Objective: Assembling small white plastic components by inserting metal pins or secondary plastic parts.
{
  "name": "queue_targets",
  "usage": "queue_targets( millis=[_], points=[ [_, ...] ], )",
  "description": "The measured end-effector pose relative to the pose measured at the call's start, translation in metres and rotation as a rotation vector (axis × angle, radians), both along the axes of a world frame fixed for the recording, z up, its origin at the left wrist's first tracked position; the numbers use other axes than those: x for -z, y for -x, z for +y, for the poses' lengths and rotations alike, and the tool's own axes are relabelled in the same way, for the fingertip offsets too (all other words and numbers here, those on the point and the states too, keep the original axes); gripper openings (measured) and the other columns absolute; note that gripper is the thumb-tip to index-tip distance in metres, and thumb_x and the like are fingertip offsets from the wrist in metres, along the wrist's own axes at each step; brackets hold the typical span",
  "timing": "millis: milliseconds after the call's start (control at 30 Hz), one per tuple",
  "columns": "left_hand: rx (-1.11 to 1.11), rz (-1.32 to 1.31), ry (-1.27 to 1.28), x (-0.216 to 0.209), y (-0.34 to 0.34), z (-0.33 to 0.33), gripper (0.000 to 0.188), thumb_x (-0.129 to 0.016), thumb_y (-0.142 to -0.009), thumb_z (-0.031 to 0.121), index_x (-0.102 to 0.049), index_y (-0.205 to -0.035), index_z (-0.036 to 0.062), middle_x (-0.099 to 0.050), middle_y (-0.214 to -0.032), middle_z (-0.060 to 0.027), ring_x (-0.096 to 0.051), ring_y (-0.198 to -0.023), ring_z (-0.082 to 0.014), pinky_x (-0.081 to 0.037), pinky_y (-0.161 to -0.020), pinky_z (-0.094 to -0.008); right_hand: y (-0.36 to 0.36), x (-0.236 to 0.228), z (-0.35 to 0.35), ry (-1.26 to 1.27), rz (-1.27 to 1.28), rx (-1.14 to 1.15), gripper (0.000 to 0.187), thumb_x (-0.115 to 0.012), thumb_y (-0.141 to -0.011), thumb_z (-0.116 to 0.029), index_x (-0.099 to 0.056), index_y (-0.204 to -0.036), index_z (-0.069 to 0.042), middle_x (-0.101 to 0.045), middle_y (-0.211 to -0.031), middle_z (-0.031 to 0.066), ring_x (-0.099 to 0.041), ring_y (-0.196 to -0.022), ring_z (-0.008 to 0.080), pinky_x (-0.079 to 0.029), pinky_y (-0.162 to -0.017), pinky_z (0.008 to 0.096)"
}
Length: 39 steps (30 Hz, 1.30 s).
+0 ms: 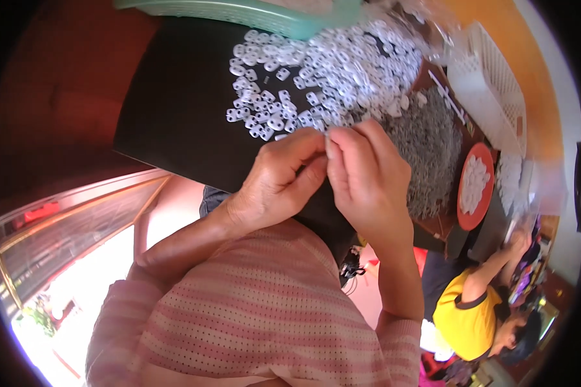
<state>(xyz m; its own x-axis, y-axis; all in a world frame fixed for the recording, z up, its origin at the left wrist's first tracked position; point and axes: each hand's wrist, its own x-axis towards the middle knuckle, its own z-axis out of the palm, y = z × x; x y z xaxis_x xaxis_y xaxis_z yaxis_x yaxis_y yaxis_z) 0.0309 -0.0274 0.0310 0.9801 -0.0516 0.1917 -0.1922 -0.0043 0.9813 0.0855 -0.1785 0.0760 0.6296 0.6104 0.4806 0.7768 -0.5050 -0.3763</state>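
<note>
A black tabletop (168, 97) fills the upper left, bending toward the rim. Over its far right part spread many small white pieces (361, 71), flat and holed, thinly scattered at the left and heaped thick at the right. Just beside the heap, to the right, lies a broad tangled grey pile (432, 148) of fine bits (metallic-looking, though too small to tell apart). A white openwork basket (478, 97) stands tilted in view beyond it, and a green basket (239, 16) edges the top, close to the white pieces.

At the lower right a person in a yellow shirt (461, 316) reaches toward the table.

The left hand (281, 174) and the right hand (371, 177) meet in front of the nearest white pieces, thumbs and index fingers drawn together at the tips, the left curled around a small gap. I cannot tell whether either pinch is fully closed, or what it has hold of.

Smaller still, an orange dish (469, 223) right of the grey pile holds white bits (474, 184).
</note>
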Motion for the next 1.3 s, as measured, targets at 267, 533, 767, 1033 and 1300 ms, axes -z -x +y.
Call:
queue_targets(
  millis=[267, 533, 767, 1033, 1300],
  points=[
    [0.069, 0.211, 0.308, -0.015, 0.010, -0.009, 0.013, -0.048, -0.095, 0.000, -0.060, -0.099, -0.0022, -0.062, -0.085, -0.0008, -0.056, -0.079, -0.0071, -0.047, -0.073, -0.0230, 0.026, 0.010, -0.020, -0.120, -0.061, -0.068, 0.037, -0.062, -0.072, -0.009, -0.060, -0.107, 0.003, -0.052, -0.085, 0.0086, -0.058, -0.074, 0.0239, -0.048, -0.055, 0.0340],
    [0.286, 0.089, -0.146, -0.013, 0.018, -0.023, 0.005, -0.057, -0.088, 0.002, -0.056, -0.088, -0.0023, -0.052, -0.072, -0.0091, -0.055, -0.065, -0.0157, -0.042, -0.059, -0.0318, 0.041, 0.002, -0.048, -0.266, 0.383, 0.013, 0.014, -0.066, -0.088, -0.008, -0.053, -0.085, -0.002, -0.054, -0.075, 0.0124, -0.056, -0.061, 0.0296, -0.044, -0.053, 0.0382],
    [0.373, 0.095, -0.285, -0.017, 0.019, -0.023, 0.006, -0.058, -0.088, 0.004, -0.055, -0.087, -0.0009, -0.051, -0.072, -0.0121, -0.053, -0.065, -0.0295, -0.041, -0.059, -0.0371, 0.046, 0.011, -0.070, -0.139, 0.552, -0.050, 0.014, -0.061, -0.091, -0.009, -0.052, -0.085, -0.001, -0.050, -0.071, 0.0144, -0.052, -0.061, 0.0308, -0.041, -0.055, 0.0382],
    [0.384, 0.162, -0.251, -0.012, 0.017, -0.027, 0.007, -0.061, -0.088, 0.004, -0.056, -0.087, -0.0010, -0.053, -0.071, -0.0099, -0.052, -0.058, -0.0222, -0.039, -0.053, -0.0342, 0.043, 0.013, -0.078, -0.177, 0.752, -0.097, 0.016, -0.058, -0.091, -0.012, -0.049, -0.082, -0.002, -0.051, -0.073, 0.0153, -0.054, -0.063, 0.0356, -0.041, -0.056, 0.0436],
    [0.371, 0.128, -0.262, -0.009, 0.013, -0.032, 0.004, -0.058, -0.090, 0.002, -0.057, -0.087, -0.0008, -0.054, -0.070, -0.0063, -0.049, -0.059, -0.0136, -0.039, -0.054, -0.0294, 0.044, 0.020, -0.079, -0.165, 0.649, -0.021, 0.012, -0.060, -0.089, -0.010, -0.051, -0.088, -0.002, -0.054, -0.076, 0.0163, -0.056, -0.066, 0.0367, -0.043, -0.058, 0.0438]
  ],
)
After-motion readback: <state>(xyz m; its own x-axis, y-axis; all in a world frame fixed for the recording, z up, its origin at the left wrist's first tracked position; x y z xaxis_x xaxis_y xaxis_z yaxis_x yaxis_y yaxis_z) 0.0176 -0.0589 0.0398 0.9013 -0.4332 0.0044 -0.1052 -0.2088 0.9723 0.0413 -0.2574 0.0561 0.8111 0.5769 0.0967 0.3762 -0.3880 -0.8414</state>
